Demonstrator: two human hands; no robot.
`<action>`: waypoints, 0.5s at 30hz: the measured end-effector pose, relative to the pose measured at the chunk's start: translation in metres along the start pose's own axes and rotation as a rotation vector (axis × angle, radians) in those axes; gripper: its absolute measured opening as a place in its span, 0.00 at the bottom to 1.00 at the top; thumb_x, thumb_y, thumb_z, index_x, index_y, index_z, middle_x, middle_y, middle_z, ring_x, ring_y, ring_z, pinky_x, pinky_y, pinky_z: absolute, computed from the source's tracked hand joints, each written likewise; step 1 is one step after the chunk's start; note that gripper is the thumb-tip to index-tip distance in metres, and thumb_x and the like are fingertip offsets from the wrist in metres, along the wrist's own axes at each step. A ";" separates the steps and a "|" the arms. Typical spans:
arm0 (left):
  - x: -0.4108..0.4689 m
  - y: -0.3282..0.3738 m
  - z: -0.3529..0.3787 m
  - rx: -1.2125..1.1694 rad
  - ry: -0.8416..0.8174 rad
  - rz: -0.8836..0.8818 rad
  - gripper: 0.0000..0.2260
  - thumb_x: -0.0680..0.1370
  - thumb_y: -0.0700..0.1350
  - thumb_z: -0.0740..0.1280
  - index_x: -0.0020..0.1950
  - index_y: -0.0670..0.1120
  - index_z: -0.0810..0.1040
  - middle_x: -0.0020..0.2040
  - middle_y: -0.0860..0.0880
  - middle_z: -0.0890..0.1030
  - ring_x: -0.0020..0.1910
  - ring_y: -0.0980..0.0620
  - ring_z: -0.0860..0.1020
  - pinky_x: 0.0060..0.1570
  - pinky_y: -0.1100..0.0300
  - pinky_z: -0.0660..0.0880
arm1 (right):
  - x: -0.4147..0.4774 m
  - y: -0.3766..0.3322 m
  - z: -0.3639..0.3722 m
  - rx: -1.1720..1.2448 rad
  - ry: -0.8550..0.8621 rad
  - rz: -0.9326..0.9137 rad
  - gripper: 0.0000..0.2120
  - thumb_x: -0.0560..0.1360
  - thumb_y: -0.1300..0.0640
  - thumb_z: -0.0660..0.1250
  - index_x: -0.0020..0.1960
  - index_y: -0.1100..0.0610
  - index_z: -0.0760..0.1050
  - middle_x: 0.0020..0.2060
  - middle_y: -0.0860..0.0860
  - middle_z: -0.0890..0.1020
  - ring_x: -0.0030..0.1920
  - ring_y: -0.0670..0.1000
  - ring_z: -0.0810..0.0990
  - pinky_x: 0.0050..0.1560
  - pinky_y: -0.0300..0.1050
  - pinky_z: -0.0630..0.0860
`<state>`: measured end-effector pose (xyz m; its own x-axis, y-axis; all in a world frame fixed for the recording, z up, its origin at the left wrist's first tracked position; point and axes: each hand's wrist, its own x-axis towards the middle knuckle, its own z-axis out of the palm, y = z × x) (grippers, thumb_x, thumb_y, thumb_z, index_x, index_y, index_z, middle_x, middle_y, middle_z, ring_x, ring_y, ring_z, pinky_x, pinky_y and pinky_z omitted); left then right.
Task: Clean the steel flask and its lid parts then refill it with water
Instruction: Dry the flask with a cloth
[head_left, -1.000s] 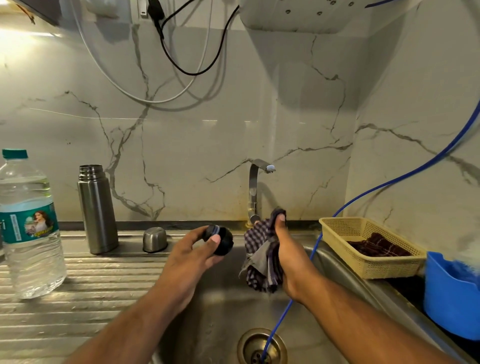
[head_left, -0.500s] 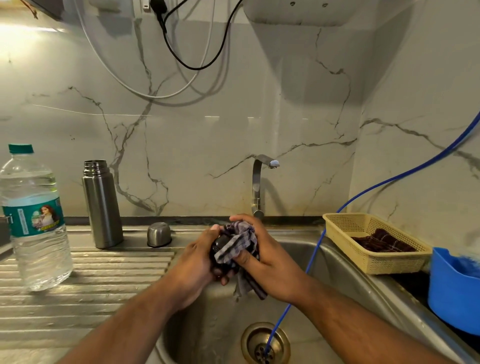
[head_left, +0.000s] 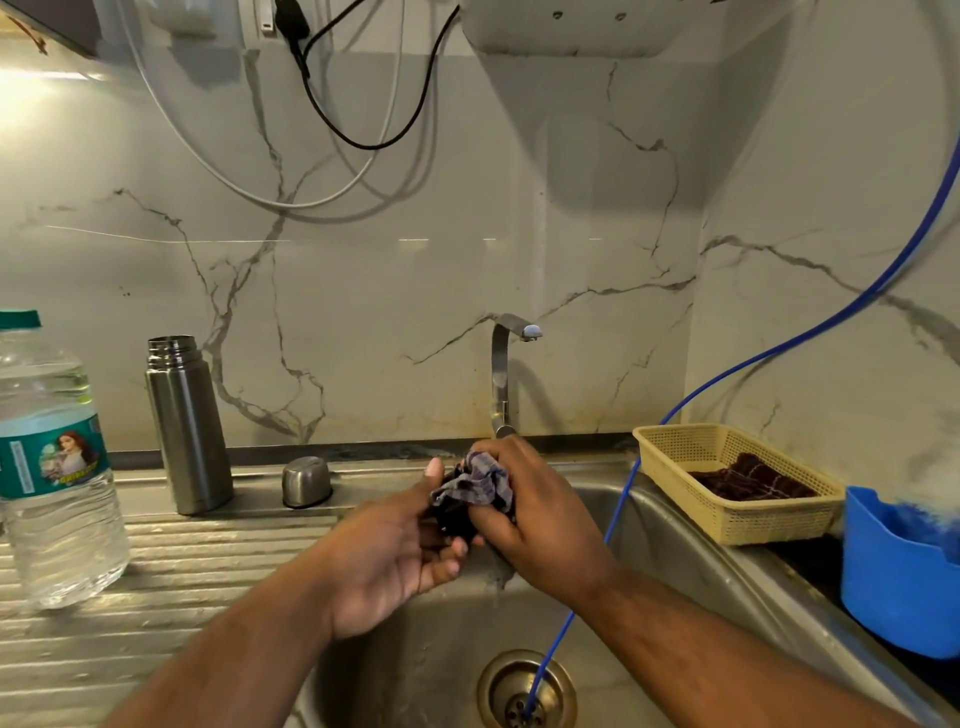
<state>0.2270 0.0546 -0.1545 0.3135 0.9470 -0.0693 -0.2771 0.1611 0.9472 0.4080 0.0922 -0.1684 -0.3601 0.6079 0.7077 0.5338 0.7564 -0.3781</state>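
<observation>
You have the round black lid part over the stainless steel sink basin, with a cloth pressed on it.

Your left hand cups the part from below, fingers curled round it and thumb raised; your right hand grips the bunched grey checked cloth and holds it against the top of the part, which is mostly hidden, so its exact shape is hard to tell; the tall cylindrical steel flask stands upright and uncapped on the ribbed drainboard to your left; the small domed steel cap sits just beside it; the clear plastic water bottle stands further left, near the frame edge; the bent steel tap rises behind your hands; a thin blue hose runs down into the drain; a yellow plastic basket holding a dark cloth and a blue plastic tub sit to the right.
</observation>
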 end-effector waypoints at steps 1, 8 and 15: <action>0.001 -0.002 0.002 -0.004 0.021 0.048 0.24 0.80 0.57 0.63 0.63 0.39 0.81 0.47 0.39 0.81 0.38 0.49 0.78 0.38 0.58 0.80 | 0.000 -0.001 0.000 0.026 0.026 0.026 0.19 0.73 0.44 0.64 0.63 0.46 0.70 0.53 0.40 0.74 0.50 0.41 0.75 0.47 0.39 0.74; 0.001 0.000 0.002 0.769 0.075 0.641 0.16 0.81 0.53 0.63 0.68 0.55 0.78 0.56 0.54 0.85 0.54 0.58 0.82 0.50 0.62 0.80 | -0.001 -0.015 0.008 0.402 0.101 0.333 0.08 0.82 0.48 0.63 0.59 0.47 0.76 0.47 0.44 0.84 0.48 0.41 0.82 0.47 0.34 0.77; 0.009 -0.005 -0.009 1.216 0.248 0.659 0.26 0.72 0.68 0.61 0.71 0.77 0.61 0.60 0.65 0.78 0.60 0.66 0.76 0.62 0.67 0.72 | 0.006 -0.021 -0.001 0.749 -0.059 0.803 0.18 0.83 0.46 0.59 0.54 0.56 0.83 0.46 0.56 0.87 0.45 0.51 0.85 0.42 0.42 0.79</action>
<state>0.2234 0.0643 -0.1627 0.2336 0.7975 0.5562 0.6800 -0.5429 0.4928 0.3950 0.0795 -0.1556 -0.1623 0.9842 0.0711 0.0364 0.0779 -0.9963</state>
